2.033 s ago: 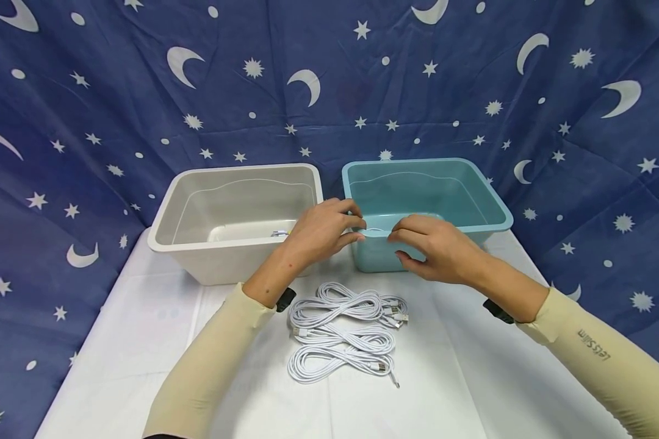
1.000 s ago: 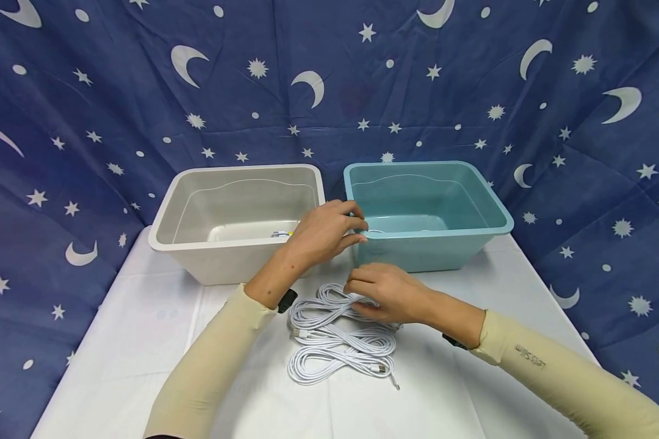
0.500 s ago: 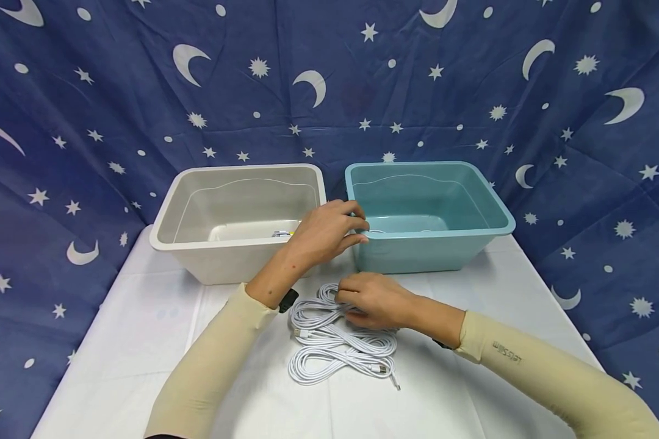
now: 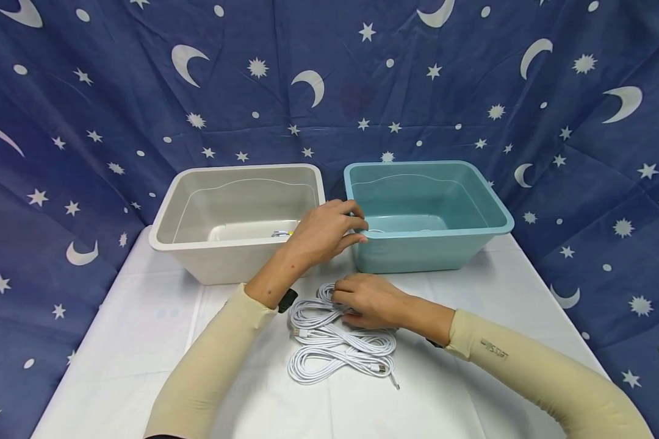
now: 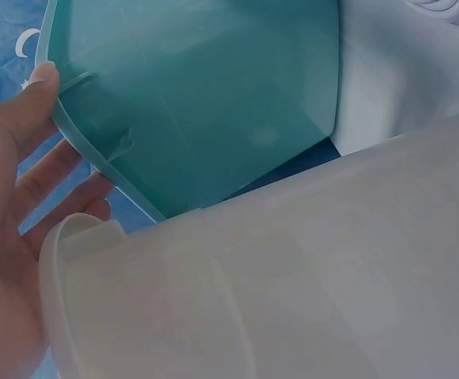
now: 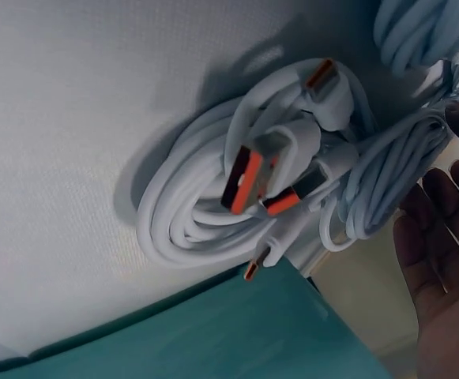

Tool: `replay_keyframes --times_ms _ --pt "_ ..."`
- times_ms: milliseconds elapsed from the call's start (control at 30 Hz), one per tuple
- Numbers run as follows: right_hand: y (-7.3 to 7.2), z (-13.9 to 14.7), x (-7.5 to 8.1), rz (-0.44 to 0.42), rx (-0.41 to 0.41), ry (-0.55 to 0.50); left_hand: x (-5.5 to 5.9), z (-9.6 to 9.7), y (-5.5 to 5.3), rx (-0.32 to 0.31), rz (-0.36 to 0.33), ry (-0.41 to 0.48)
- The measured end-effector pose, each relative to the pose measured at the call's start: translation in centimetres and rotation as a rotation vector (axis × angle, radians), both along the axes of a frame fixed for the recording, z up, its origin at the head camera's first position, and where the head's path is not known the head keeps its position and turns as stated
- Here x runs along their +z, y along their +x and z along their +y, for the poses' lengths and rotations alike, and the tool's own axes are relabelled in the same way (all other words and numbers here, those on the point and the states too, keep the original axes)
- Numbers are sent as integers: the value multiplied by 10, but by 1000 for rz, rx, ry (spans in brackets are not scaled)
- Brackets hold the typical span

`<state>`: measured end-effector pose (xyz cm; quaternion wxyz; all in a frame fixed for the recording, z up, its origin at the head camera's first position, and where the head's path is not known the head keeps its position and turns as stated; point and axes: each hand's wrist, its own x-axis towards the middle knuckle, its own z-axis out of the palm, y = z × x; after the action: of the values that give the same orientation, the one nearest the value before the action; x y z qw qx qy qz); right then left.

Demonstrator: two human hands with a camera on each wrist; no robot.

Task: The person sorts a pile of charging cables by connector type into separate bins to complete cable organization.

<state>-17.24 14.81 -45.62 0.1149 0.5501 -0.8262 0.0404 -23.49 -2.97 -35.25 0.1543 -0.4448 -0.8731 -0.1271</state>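
Observation:
My right hand (image 4: 370, 300) is low over the back of the white USB cables (image 4: 343, 356), which lie bundled in flat loops on the table. In the right wrist view its fingertips (image 6: 409, 229) and thumb stand apart on either side of the middle of one cable bundle (image 6: 383, 178), close to it. USB plugs (image 6: 249, 178) with orange ends stick up at that bundle's end. My left hand (image 4: 326, 231), its fingers loosely bent, is at the near left corner of the teal bin (image 4: 428, 253). Its thumb (image 5: 41, 83) overlaps the teal rim in the left wrist view.
A light grey bin (image 4: 219, 262) stands left of the teal one, with a narrow gap between them. Inside the grey bin lies a small item with a yellow part (image 4: 282, 233). White cloth (image 4: 241, 384) covers the table, and a blue star-patterned curtain (image 4: 318, 131) hangs behind.
My right hand has come down from the front of the teal bin to the cables, then shifted slightly left over them. My left hand has stayed at the teal bin's corner.

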Motion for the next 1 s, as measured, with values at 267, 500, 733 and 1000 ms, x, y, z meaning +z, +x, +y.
replay_keyframes --times_ms 267,500,733,1000 --pt "0 -7 -7 -5 9 12 -1 0 0 -12 -5 19" --pt "1 -12 -8 40 -5 38 0 0 1 -8 -10 10" --pt "4 -15 -10 28 -53 16 0 1 0 -11 -21 20" --pt "7 -15 -9 53 -73 4 0 2 0 -3 -19 14"
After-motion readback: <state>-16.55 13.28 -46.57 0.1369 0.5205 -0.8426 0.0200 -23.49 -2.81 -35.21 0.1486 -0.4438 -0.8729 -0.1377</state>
